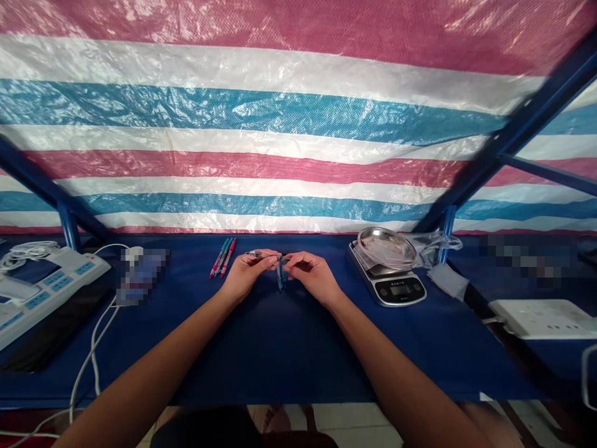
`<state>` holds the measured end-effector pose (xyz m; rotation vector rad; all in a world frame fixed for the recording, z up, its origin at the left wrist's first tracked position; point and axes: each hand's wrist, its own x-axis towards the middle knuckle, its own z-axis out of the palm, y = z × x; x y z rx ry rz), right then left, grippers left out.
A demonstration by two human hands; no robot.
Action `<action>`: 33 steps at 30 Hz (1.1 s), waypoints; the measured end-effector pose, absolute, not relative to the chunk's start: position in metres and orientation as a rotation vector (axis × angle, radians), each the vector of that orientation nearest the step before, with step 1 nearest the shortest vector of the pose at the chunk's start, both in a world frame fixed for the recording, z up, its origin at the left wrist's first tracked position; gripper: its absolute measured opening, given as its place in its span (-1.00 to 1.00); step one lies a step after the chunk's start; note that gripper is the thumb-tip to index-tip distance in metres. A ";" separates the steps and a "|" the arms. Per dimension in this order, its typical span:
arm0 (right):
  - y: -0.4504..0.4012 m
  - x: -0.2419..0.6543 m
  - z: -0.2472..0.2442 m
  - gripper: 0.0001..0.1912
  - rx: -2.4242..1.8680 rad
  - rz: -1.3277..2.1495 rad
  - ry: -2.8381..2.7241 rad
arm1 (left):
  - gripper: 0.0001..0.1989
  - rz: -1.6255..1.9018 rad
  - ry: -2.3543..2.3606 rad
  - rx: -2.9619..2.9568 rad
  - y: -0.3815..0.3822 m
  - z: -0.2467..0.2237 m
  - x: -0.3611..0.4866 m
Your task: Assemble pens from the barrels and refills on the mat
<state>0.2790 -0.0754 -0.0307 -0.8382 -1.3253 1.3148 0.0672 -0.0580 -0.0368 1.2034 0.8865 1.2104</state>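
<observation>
My left hand (pixel 249 272) is closed in a pinch around a slim pen (pixel 254 254), which lies nearly level across the fingers, its end showing past the knuckles. Close beside it, my right hand (pixel 311 272) is also closed, thumb and fingertips pressed together at a small dark piece near the pen's other end. The fingers hide what exactly it grips. Between and just below both hands, blue pens or pen parts (pixel 280 280) point toward me on the dark blue table (pixel 280 348). Several red and teal pens (pixel 222 257) lie side by side left of my left hand.
Right of my hands stands a kitchen scale (pixel 396 289) carrying a round metal dish (pixel 387 247), with clear plastic bags (pixel 436 244) behind. A power strip (pixel 60 280), white cables (pixel 96 348) and a black flat object (pixel 51 333) occupy the left. A white socket box (pixel 545 317) sits far right.
</observation>
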 end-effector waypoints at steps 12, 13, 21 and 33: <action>-0.071 0.287 -0.035 -0.52 -0.854 1.270 -1.351 | -0.62 1.197 0.870 1.139 -0.059 -0.033 0.067; -0.071 0.287 -0.035 -0.48 -0.866 1.285 -1.344 | -0.62 1.192 0.864 1.142 -0.059 -0.033 0.067; -0.074 0.287 -0.032 -0.60 -0.951 1.361 -1.368 | -0.68 1.149 0.832 1.198 -0.059 -0.039 0.066; -0.073 0.287 -0.032 -0.63 -0.955 1.348 -1.371 | -0.62 1.145 0.872 1.183 -0.060 -0.035 0.068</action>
